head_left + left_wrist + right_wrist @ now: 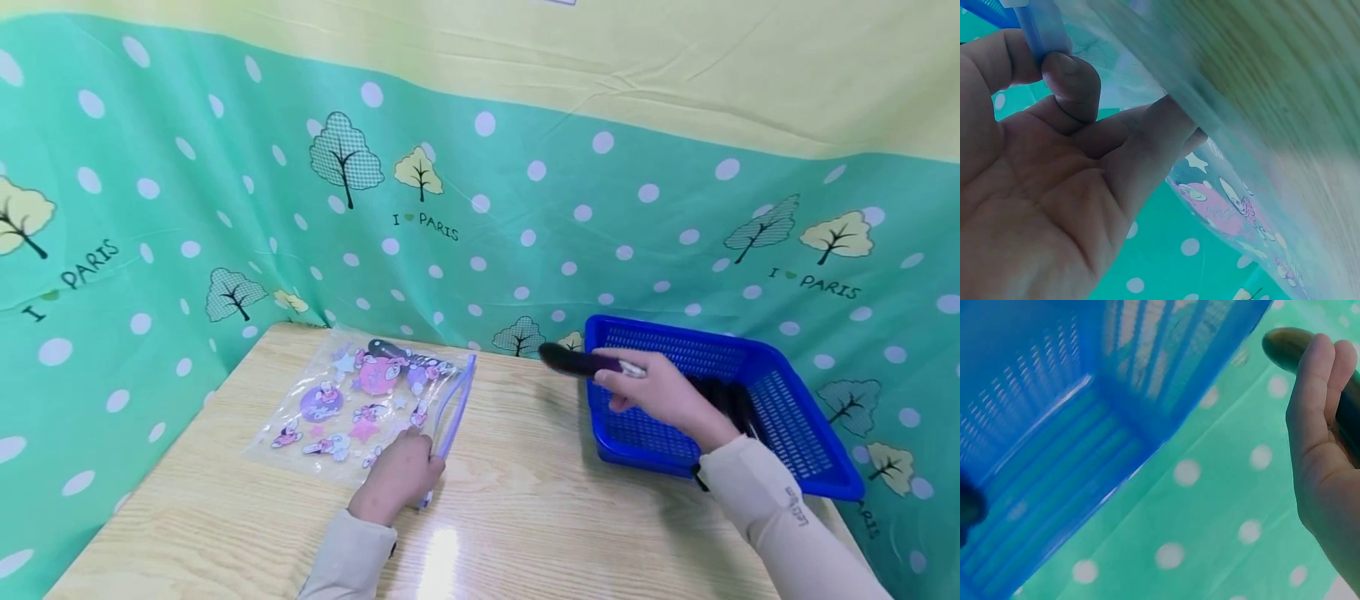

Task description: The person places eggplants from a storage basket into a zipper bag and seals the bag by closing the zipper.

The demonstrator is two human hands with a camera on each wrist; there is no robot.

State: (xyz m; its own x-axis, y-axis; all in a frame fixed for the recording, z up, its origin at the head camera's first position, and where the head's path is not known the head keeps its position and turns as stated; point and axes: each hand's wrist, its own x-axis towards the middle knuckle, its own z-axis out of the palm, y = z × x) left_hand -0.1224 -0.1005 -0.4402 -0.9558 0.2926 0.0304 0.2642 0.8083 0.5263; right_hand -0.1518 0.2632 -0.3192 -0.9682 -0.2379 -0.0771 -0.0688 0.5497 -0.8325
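Note:
A clear zip bag point(322, 433) printed with pink and purple cartoon pictures lies on the table, a dark thing with a rounded, holed end point(386, 350) inside it. My left hand point(405, 471) pinches the bag's purple-blue zip edge; in the left wrist view, thumb and a finger grip the strip point(1045, 31) while other fingers reach against the plastic. Held in my right hand point(652, 387), left of the blue basket's far part, is a long dark thing with a rounded end point(566, 360); its exact kind cannot be told. It points toward the bag, above the table.
The blue perforated basket point(780, 354) stands at the right, with several black things point(731, 400) in it. A green dotted cloth point(525, 242) hangs behind the wooden table point(525, 517). Bare wood shows between bag and basket.

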